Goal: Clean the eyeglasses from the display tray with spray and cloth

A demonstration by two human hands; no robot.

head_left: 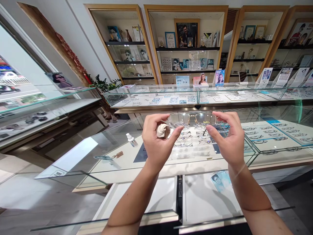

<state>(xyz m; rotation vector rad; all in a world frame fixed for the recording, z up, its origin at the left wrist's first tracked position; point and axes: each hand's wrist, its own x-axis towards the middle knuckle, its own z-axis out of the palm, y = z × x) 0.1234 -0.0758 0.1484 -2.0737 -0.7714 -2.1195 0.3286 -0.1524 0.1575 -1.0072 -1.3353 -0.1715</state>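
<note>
A pair of thin-framed eyeglasses (192,119) is held up level above the glass counter, both lenses facing me. My left hand (158,138) grips its left side between thumb and fingers, and a crumpled pale cloth (162,130) is tucked in the same palm. On the right side, my right hand (228,135) pinches the frame near the hinge with thumb and fingers. Beyond and below the lenses, rows of glasses (183,143) lie inside the display case. A small white bottle (132,140) stands on the counter left of my left hand.
The glass counter (102,164) spans the middle, with a brown tag (118,154) on it. Below are two open white drawers (205,205), one holding a blue leaflet (221,181). Behind stand another glass case (156,93) and wall shelves (187,49).
</note>
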